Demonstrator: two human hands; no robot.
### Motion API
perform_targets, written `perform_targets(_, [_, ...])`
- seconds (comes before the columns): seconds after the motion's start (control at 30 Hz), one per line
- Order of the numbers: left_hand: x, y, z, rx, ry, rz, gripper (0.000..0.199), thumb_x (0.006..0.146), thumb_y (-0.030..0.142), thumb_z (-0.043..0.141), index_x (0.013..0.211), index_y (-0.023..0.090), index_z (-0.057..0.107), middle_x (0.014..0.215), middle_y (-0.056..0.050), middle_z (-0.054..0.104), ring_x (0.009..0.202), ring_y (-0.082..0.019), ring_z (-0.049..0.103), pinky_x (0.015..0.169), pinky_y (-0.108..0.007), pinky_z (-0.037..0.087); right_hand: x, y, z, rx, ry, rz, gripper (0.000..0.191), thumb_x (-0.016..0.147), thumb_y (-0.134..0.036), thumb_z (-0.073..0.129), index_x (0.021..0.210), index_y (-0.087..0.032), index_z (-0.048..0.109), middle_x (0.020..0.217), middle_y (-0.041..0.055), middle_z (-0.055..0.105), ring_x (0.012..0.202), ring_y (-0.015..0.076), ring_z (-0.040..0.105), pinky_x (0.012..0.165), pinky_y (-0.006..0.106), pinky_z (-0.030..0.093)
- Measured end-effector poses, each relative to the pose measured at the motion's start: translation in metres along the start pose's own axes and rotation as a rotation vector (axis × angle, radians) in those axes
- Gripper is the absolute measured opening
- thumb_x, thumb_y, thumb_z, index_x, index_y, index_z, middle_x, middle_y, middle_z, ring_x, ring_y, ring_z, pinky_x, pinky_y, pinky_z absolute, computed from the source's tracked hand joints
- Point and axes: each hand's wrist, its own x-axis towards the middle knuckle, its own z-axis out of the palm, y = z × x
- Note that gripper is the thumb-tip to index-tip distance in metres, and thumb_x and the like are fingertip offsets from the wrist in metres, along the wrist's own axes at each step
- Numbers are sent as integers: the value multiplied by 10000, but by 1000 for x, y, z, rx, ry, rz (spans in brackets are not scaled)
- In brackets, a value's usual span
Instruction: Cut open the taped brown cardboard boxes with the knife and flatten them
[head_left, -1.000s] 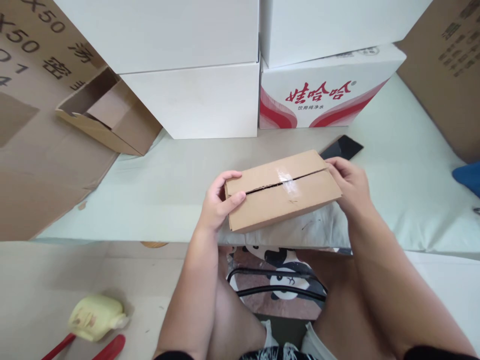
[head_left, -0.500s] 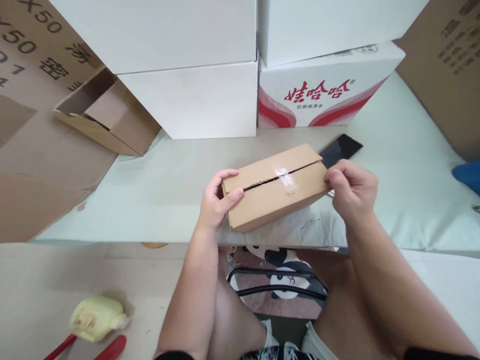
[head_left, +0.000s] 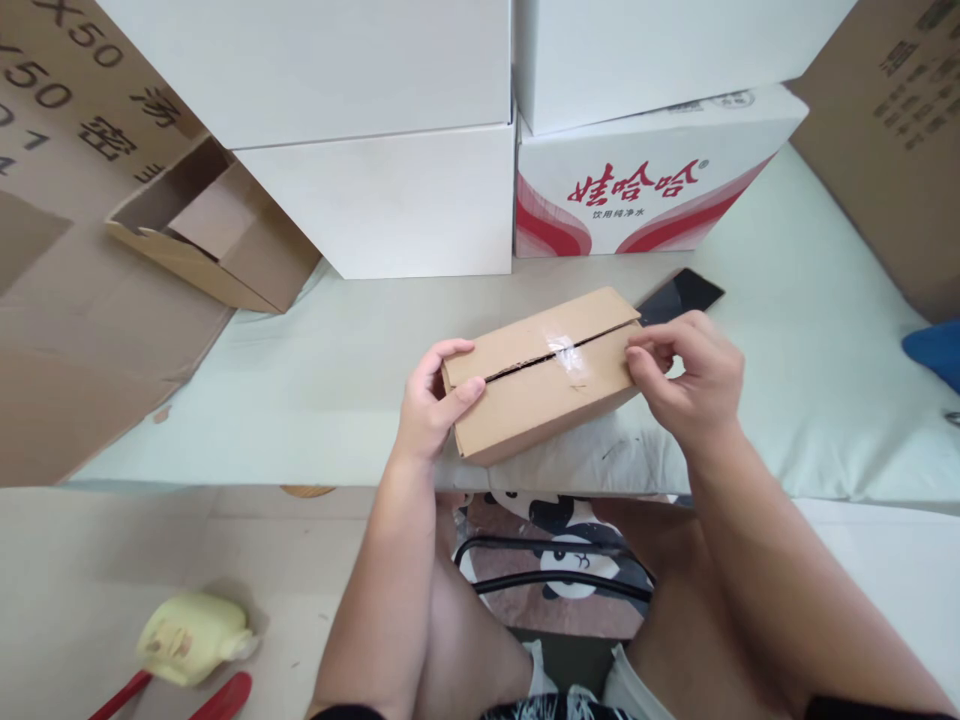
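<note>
Left hand [head_left: 436,405] grips the taped cardboard box [head_left: 544,375]; right hand [head_left: 694,375], fingers curled, meets its right end.

Bare cloth [head_left: 322,350] left of carton [head_left: 547,380]

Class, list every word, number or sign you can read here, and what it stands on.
"娃哈哈", "®": white-and-red box
"饮用纯净水": white-and-red box
"X50", "50", "汤", "密", "1": left carton; others cut off
Too small or blurred: right carton, yellow bottle, white-and-red box's top
</note>
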Motion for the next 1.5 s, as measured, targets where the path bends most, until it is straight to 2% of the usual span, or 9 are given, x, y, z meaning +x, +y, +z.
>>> perform_targets(0.1, [0,0,0,-4,6,0,571,635,526,896,1066,240,655,1019,-50,657,843,-188,622,678,-286,522,0,0,0,14,-56,9,116,834,-257,643,876,-245,751,734,-1,548,602,135,492,570,311,420])
perform_targets(0.2, [0,0,1,-15,13,2,560,626,510,907,1052,237,664,1016,-46,654,843,-180,614,683,-280,518,0,-1,-2,25,-93,-12,126,872,-243,621,824,-232,737,727,0,546,586,125,475,554,301,397])
perform_targets(0.4, [-1,1,1,2,10,-6,574,633,532,893,1063,240,650,1026,-50,652,853,-193,618,683,-288,515,0,-1,-2,23,-76,-38,182,864,-274,641,692,-225,607,676,-12,505,565,123,438,534,295,362])
perform_targets(0.53, [0,0,0,21,-5,2,565,654,538,872,1074,243,634,1047,-56,653,874,-207,619,696,-297,508,-1,-1,-1,10,-81,2,57,842,-263,633,819,-236,677,656,-25,468,585,139,449,557,300,380])
perform_targets(0.63, [-1,0,0,25,-11,6,562,657,538,870,1074,244,633,1052,-56,649,875,-207,613,699,-299,506,-1,-1,0,15,-94,30,123,839,-265,630,904,-241,732,684,-18,499,579,136,453,565,308,390])
perform_targets(0.93, [-2,1,2,-1,-1,-10,563,634,517,882,1067,247,644,1030,-49,643,840,-192,596,681,-287,503,-2,-3,0,51,-99,58,117,832,-229,621,811,-235,737,684,-6,530,571,132,453,547,305,359])
perform_targets(1.5, [0,-2,1,-36,13,13,559,610,490,907,1044,233,666,1009,-47,636,828,-169,581,665,-254,497,-3,-2,-1,51,-107,22,127,849,-165,613,836,-232,720,702,-1,553,610,141,480,562,314,375])
